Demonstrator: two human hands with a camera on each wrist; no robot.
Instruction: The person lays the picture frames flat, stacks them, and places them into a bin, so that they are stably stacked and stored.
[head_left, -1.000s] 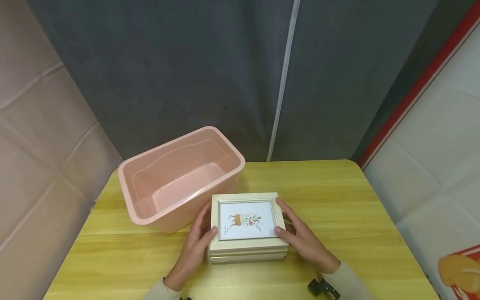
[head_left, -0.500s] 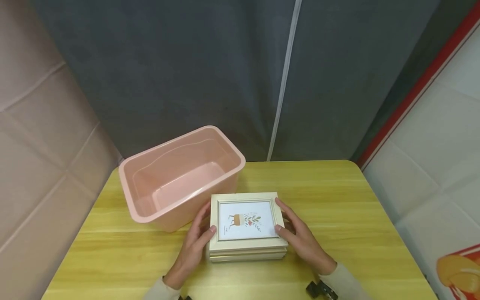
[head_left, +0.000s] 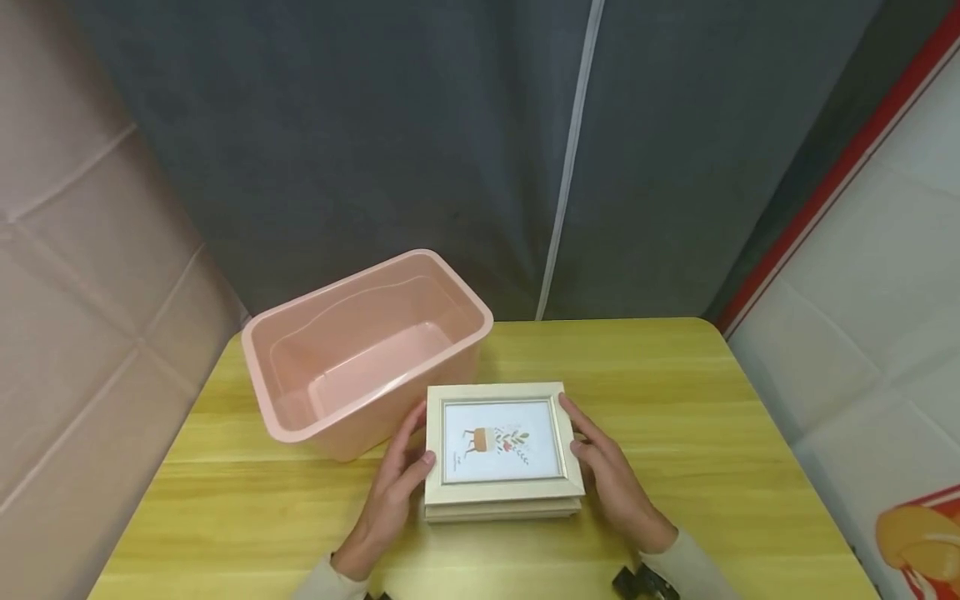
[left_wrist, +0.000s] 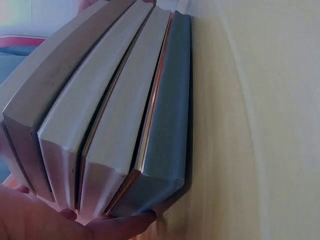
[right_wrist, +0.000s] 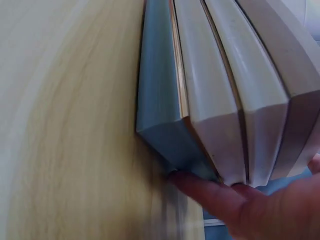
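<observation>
A stack of several cream picture frames lies near the front middle of the table. The top frame shows a print of a brown animal-like figure with leaves and a red flower. My left hand holds the stack's left side, thumb at the top frame's edge. On the opposite side, my right hand holds it with the thumb at the edge. Both wrist views show fingers spread across the stacked ends, with one fingertip at the lowest frame, which looks bluish there and sits close over the table.
A pink plastic bin stands just behind and left of the stack, with nothing inside. The yellow wooden table meets a dark grey curtain at the back. Pale padded walls flank both sides.
The stack has shifted slightly to the right, and its lower frames show less in front. My right thumb has slid from the top frame's face to its edge.
</observation>
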